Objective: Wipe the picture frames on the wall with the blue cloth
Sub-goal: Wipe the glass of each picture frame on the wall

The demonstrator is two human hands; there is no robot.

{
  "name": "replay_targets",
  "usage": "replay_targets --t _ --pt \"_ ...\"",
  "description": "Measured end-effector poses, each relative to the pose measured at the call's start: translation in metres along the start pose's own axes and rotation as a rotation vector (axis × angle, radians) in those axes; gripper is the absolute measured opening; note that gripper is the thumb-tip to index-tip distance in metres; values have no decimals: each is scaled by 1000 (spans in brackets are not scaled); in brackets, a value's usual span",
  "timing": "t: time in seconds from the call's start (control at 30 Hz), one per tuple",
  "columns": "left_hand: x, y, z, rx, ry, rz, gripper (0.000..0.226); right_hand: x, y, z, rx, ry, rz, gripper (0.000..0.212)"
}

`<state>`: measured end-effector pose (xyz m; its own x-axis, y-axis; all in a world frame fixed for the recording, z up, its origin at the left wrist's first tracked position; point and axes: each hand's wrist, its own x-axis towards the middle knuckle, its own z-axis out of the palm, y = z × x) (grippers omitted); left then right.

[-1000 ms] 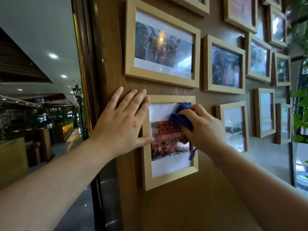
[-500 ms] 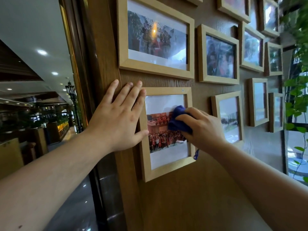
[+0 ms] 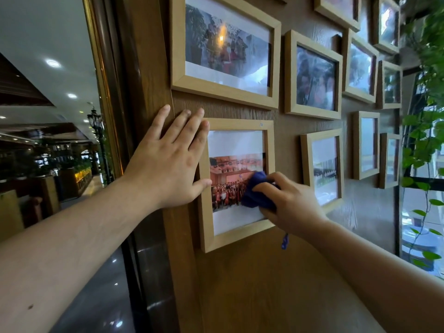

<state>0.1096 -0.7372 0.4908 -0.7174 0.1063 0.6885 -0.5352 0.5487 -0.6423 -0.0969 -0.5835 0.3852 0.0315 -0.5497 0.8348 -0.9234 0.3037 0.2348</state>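
Several light wooden picture frames hang on a brown wood wall. The nearest one, a small upright frame (image 3: 206,231) with a group photo, is at the centre. My left hand (image 3: 168,162) lies flat with fingers spread on the frame's left edge and the wall beside it. My right hand (image 3: 290,203) is closed on a bunched blue cloth (image 3: 254,193) and presses it on the lower right of the glass. A short blue loop of the cloth (image 3: 284,241) dangles under my wrist.
A larger frame (image 3: 225,92) hangs directly above, another (image 3: 312,114) to its right, and a smaller one (image 3: 305,159) beside my right hand. Green vine leaves (image 3: 427,131) and a window stand at the far right. A dim hall opens on the left past the wall's edge.
My right hand has slid the blue cloth down the glass, from the upper right to the lower right of the photo. My left hand has stayed flat on the frame's left edge.
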Motion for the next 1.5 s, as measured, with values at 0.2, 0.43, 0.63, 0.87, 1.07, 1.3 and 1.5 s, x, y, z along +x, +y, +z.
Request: replay_targets --t 0.2,0.43,0.63,0.87,1.07,1.3,1.5 --pt "0 1 -1 -9 6 2 102 4 -53 3 95 -70 -333 36" --pt "-1 1 0 -14 4 0 103 -12 -8 2 -91 -251 -354 31" --pt "0 1 -2 -15 -9 -9 102 -16 11 -9 -207 -339 -174 26" --pt "-4 -4 -11 -156 38 27 87 20 8 -41 -158 -102 -166 31" --pt "19 -28 -34 -178 212 -24 80 92 11 -88 -142 142 -97 37" --pt "62 -69 -48 -162 214 -234 92 182 7 -122 -86 335 4 40" --pt "82 -67 -34 -175 193 -324 104 239 -8 -127 74 439 60 43"
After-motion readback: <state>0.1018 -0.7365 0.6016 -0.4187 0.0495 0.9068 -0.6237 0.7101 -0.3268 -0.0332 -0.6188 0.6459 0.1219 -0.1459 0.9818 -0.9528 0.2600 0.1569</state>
